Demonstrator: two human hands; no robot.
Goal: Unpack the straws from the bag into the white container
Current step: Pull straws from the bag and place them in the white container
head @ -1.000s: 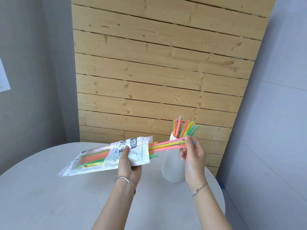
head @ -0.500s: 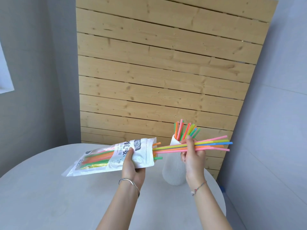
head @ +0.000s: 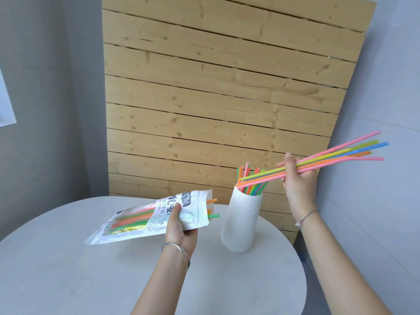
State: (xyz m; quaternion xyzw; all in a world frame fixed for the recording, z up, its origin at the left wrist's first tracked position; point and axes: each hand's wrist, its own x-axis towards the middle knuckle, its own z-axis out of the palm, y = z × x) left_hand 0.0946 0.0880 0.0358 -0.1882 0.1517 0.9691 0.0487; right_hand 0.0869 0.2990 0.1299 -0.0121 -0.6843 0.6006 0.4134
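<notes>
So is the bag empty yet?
Not empty: the bag shows orange and green straws inside, with tips poking out its open end.

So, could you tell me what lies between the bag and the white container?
Head view: only orange and green straw tips poking from the bag, short of the white container.

Two hands. Five loose straws (head: 336,156) pass through the right hand's (head: 297,185) fingers: two pink, one yellow-green, one blue, one orange. One bag (head: 145,221) sits under the left hand's (head: 179,233) fingers, with three straw tips (head: 213,215) beyond them. One white ribbed container (head: 241,221); its standing straws (head: 252,187) are too crowded to count.
</notes>
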